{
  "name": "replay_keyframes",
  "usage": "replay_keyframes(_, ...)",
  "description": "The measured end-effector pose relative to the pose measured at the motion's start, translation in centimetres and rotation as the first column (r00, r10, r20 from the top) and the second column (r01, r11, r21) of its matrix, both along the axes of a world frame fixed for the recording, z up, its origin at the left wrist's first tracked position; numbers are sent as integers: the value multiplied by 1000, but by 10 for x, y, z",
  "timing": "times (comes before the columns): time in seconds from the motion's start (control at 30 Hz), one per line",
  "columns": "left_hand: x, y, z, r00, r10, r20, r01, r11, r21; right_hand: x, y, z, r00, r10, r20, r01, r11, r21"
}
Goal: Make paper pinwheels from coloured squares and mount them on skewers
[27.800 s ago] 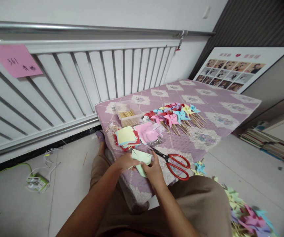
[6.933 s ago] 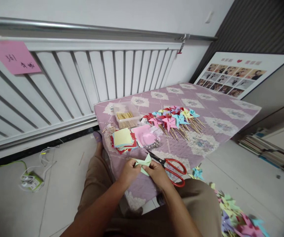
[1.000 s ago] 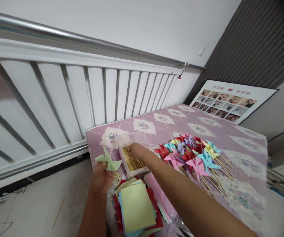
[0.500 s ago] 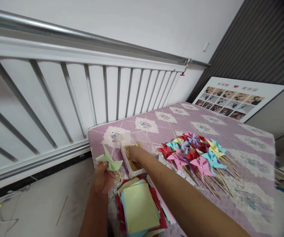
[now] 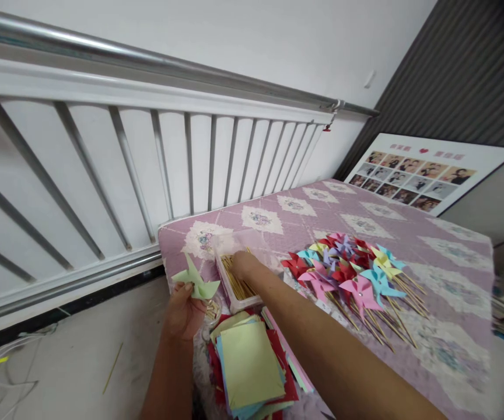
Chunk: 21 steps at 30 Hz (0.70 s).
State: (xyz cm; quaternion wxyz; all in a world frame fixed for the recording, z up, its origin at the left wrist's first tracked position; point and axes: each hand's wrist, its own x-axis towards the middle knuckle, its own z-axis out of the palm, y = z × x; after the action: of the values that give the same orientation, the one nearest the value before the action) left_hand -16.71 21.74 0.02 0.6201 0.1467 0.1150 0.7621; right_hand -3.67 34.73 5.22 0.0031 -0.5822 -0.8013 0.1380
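Note:
My left hand (image 5: 184,314) pinches a light green paper pinwheel (image 5: 205,288) near its middle, at the bed's left edge. No stick shows on this pinwheel. My right hand (image 5: 244,266) reaches down into a clear plastic box (image 5: 244,305) filled with thin wooden sticks (image 5: 236,286). Its fingertips are hidden behind the hand, so their grip does not show. Just beside the left hand stands a small round tub (image 5: 213,314) with little pale pieces in it. A stack of coloured paper squares (image 5: 252,364), yellow on top, lies in front of the box.
Finished pinwheels on sticks (image 5: 352,274) lie in a pile to the right on the flowered bedspread (image 5: 444,291). A white radiator (image 5: 199,163) runs behind the bed. A photo board (image 5: 422,175) leans at the far end. One stick (image 5: 112,367) lies on the floor.
The whole view has shifted slightly. My right hand stays inside the box of sticks, and my left hand keeps hold of the green pinwheel.

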Motion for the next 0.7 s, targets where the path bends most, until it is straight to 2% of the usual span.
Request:
replay_keyframes(0.17, -1, 1, 0, 1000, 7, -26, -7, 1000, -9, 11, -7, 37, 966, -45, -253, 70, 993, 92)
replay_keyframes(0.3, 2, -1, 3, 999, 6, -39, -7, 1000, -20, 32, -47, 71, 888, -8, -459, 76, 989, 130)
replay_keyframes(0.33, 4, -3, 4, 999, -5, -43, 4, 1000, -17, 39, -62, 76, 853, 5, -522, 65, 991, 115)
replay_keyframes(0.37, 7, -7, 6, 999, -20, -50, 19, 1000, -15, 47, -79, 80, 746, -12, -666, 68, 996, 58)
replay_keyframes(0.43, 15, -18, 9, 995, -66, -80, 66, 998, -7, 66, -117, 80, 556, -81, -827, 80, 996, -43)
replay_keyframes(0.47, 20, -25, 10, 991, -95, -99, 95, 995, 1, 76, -136, 76, 497, -120, -859, 88, 992, -87)
replay_keyframes(0.53, 32, -42, 10, 981, -145, -129, 149, 989, 19, 96, -174, 64, 404, -216, -889, 143, 975, -172)
replay_keyframes(0.7, 75, -93, 11, 960, -262, -104, 260, 965, -28, 132, -254, 27, 264, -403, -876, 153, 915, -374)
